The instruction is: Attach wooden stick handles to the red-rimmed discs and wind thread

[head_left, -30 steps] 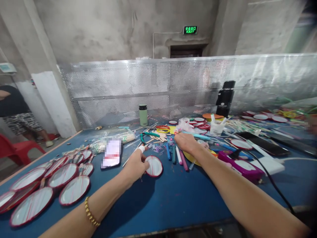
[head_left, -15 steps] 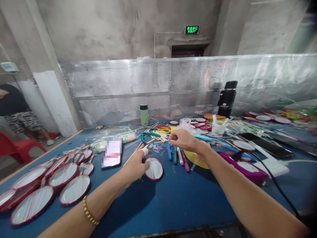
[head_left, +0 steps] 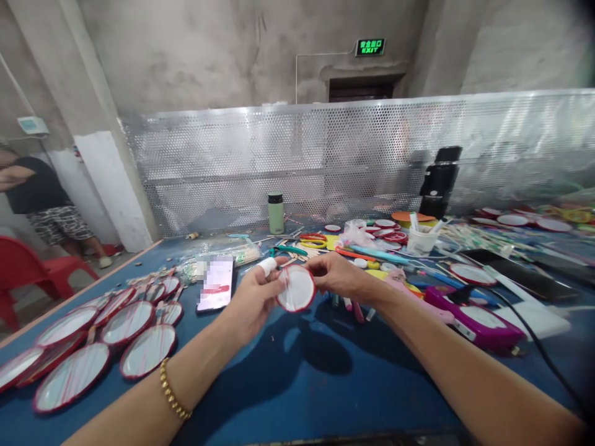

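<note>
My left hand [head_left: 253,298] holds a small round white disc with a red rim [head_left: 296,288] lifted above the blue table [head_left: 297,378]. Its forefinger wears a white wrap. My right hand [head_left: 337,274] meets the disc from the right, fingertips pinched at its upper edge, seemingly on a thin thread I cannot make out clearly. A gold bead bracelet [head_left: 173,391] sits on my left wrist. Coloured pens [head_left: 353,306] lie on the table just under my right hand.
Several larger red-rimmed discs [head_left: 106,337] lie at the left. A phone [head_left: 215,284], green pliers [head_left: 288,249], a green flask [head_left: 276,214], a white cup [head_left: 422,238], a purple device with a black cable [head_left: 478,316] and another phone [head_left: 511,272] crowd the table. A person stands far left by a red chair [head_left: 23,269].
My left hand raised the disc off the table. My right hand came back from the pile of bits behind and closed in on the disc's right edge.
</note>
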`<state>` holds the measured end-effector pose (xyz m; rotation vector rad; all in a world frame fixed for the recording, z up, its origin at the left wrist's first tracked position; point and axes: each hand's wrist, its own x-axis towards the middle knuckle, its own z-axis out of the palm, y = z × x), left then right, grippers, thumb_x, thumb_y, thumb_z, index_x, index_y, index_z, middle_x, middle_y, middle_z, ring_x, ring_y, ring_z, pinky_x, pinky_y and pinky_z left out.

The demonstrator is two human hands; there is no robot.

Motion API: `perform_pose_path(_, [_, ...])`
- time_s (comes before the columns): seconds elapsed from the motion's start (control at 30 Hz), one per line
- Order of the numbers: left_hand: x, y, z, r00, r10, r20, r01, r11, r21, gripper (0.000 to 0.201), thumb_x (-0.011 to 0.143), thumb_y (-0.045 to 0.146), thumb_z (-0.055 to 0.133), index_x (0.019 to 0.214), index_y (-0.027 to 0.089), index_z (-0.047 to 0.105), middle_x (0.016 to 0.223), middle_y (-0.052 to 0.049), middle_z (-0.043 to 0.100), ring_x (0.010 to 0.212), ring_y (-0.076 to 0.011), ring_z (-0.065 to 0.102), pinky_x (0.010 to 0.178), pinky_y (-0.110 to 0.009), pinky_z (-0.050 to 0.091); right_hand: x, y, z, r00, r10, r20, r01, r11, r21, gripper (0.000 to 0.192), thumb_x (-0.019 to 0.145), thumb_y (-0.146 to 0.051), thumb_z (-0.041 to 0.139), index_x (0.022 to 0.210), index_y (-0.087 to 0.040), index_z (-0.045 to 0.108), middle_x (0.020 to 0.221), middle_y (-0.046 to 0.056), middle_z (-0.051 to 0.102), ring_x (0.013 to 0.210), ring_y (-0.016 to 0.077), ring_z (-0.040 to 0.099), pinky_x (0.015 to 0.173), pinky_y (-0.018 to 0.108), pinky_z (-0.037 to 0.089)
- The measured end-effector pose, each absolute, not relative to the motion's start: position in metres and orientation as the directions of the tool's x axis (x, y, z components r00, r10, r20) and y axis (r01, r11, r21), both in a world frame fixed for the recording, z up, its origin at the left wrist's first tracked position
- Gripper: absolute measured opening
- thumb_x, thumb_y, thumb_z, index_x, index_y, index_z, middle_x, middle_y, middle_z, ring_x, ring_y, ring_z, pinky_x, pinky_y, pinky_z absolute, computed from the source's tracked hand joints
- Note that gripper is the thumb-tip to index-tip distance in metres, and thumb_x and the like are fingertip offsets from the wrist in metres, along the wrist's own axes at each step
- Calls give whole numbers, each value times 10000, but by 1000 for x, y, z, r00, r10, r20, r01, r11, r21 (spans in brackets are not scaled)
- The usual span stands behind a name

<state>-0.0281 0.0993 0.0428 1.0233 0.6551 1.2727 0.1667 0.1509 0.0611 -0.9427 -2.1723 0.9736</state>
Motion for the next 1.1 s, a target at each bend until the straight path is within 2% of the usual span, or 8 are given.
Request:
perform_pose_path(0.1, [-37, 102, 53, 164, 977, 133, -506, -32, 862, 514, 669, 69, 728, 1164, 135, 605, 916, -50, 713, 731, -147, 650, 682, -270, 519, 159, 145, 61, -565, 808, 165, 320, 399, -859, 138, 714, -273, 660, 768, -153, 700, 607, -43, 597, 524, 88, 532, 510, 210, 423])
perform_pose_path(0.33, [-40, 105, 53, 157, 981, 115, -529, -15, 849, 484, 685, 39, 701, 1154, 128, 614, 926, -64, 731, 729, -153, 671, 690, -278, 547, 148, 133, 66, -529, 841, 115, 333, 330, -883, 85, 673, -202, 620, 694, -155, 688, 544, -53, 567, 477, 79, 514, 470, 201, 403])
perform_pose_path(0.53, [-38, 103, 54, 147, 985, 94, -531, -2, 847, 450, 721, 16, 667, 1155, 116, 605, 913, -64, 734, 741, -153, 684, 697, -268, 558, 148, 135, 63, -510, 848, 146, 343, 356, -869, 59, 670, -181, 627, 684, -151, 675, 573, -43, 578, 496, 83, 523, 476, 204, 404])
perform_pose_path(0.77, [-38, 104, 51, 176, 980, 96, -533, 13, 846, 464, 714, 28, 684, 1164, 106, 601, 963, -84, 727, 774, -165, 690, 714, -280, 564, 144, 134, 59, -505, 855, 117, 269, 285, -920, 87, 653, -194, 668, 732, -165, 645, 711, -17, 638, 593, 96, 570, 548, 212, 440])
perform_pose_path(0.93, [-39, 107, 49, 169, 978, 124, -536, -15, 844, 460, 701, 18, 687, 1147, 101, 613, 942, -79, 726, 769, -156, 687, 718, -267, 563, 143, 133, 62, -474, 874, 106, 311, 279, -909, 51, 636, -189, 686, 663, -155, 660, 586, -31, 590, 523, 87, 535, 504, 205, 391])
perform_pose_path(1.1, [-37, 106, 50, 171, 973, 157, -546, -39, 837, 457, 709, 11, 684, 1152, 88, 604, 883, -75, 730, 718, -154, 684, 665, -260, 556, 141, 133, 63, -484, 870, 97, 310, 274, -911, 83, 601, -221, 683, 646, -151, 686, 549, -31, 600, 499, 86, 515, 505, 210, 406])
